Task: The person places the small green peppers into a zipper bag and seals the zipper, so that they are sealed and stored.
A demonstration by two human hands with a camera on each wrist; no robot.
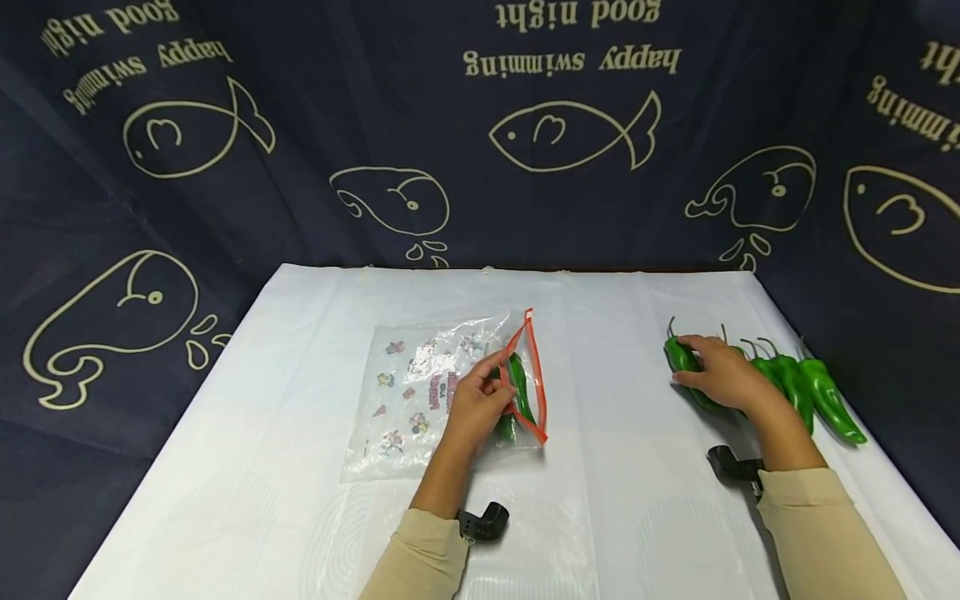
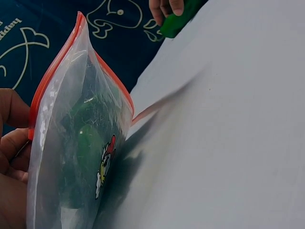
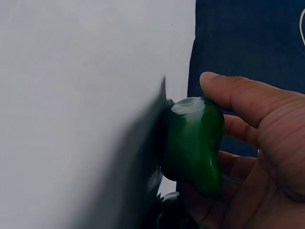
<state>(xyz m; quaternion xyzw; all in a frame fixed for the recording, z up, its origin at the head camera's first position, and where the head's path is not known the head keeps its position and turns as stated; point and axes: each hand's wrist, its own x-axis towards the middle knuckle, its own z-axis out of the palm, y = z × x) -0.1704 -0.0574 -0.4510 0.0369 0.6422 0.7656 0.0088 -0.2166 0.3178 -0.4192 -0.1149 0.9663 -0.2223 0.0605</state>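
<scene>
A clear zip bag [image 1: 390, 400] with a red zip edge and small cartoon prints lies on the table, its mouth spread apart toward the right. My left hand [image 1: 472, 408] pinches the near lip of that mouth between thumb and fingers. Green peppers [image 1: 519, 379] show inside, just behind the red edge; in the left wrist view they blur through the plastic. Over at the right, my right hand [image 1: 720, 375] has thumb and fingers around a long green pepper [image 3: 195, 138], the leftmost of a row. Its stem points to the far side of the table.
Several more green peppers [image 1: 828, 400] lie side by side near the table's right edge, partly behind the right hand. White sheeting covers the table [image 1: 615, 500]. A dark curtain [image 1: 420, 83] with fish and whale drawings hangs behind and at both sides.
</scene>
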